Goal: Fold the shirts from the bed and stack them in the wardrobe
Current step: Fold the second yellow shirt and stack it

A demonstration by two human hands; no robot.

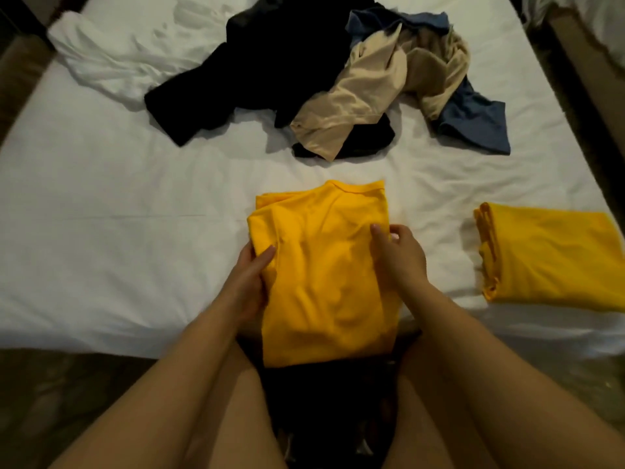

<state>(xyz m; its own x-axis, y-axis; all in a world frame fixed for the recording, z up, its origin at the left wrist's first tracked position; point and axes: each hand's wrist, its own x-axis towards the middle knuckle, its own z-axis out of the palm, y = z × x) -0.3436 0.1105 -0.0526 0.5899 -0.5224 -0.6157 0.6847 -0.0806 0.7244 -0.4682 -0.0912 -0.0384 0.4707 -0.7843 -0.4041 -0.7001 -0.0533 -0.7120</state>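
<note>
A yellow shirt [324, 265], partly folded into a long panel, lies at the near edge of the bed [101, 231] and hangs over it toward me. My left hand [248, 279] grips its left edge, thumb on top. My right hand [399, 255] pinches its right edge. A second yellow shirt [554, 255] lies folded at the right. Farther back sits a loose heap: a black shirt [270, 62], a beige shirt [365, 93] and a blue shirt [473, 123]. The wardrobe is out of view.
A crumpled white cloth [111, 59] lies at the bed's far left. Dark floor [67, 401] shows below the bed's near edge. A brown frame edge [581, 72] runs along the right side.
</note>
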